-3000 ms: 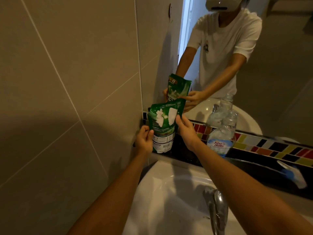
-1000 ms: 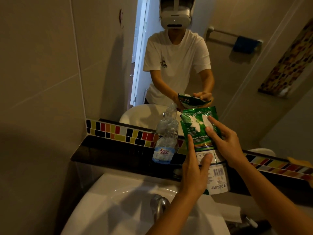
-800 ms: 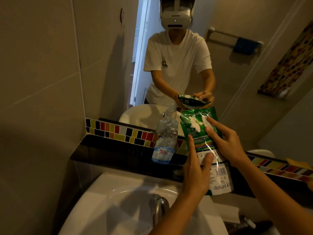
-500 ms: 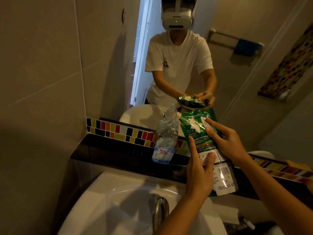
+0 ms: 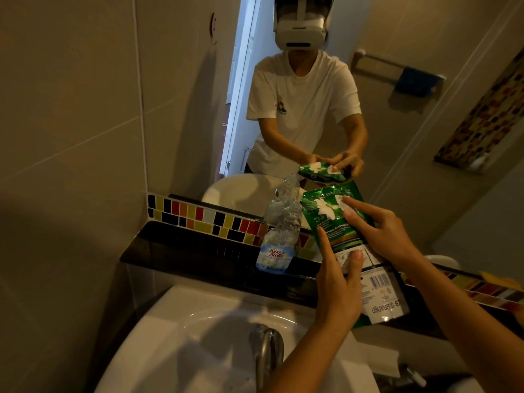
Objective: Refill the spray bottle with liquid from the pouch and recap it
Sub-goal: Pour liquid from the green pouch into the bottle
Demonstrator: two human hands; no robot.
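Note:
I hold a green refill pouch [image 5: 331, 219] with both hands above the sink, its top tilted away from me toward the mirror. My left hand [image 5: 337, 287] grips its lower half with the thumb on the white label. My right hand [image 5: 382, 236] holds the upper right side, fingers across the flower print. A clear plastic bottle [image 5: 279, 236] with a blue label stands uncapped on the black ledge [image 5: 184, 253], just left of the pouch. Its cap or spray head is not in view.
A white basin [image 5: 181, 336] with a chrome tap [image 5: 265, 350] lies below my hands. A strip of coloured tiles [image 5: 198, 217] and a mirror back the ledge. A tiled wall [image 5: 71, 137] closes the left side. A small chrome fitting [image 5: 411, 377] sits at bottom right.
The pouch has moved from the left corner to the right of the bottle, then tipped further away from me. My right fingers shifted slightly along its upper edge.

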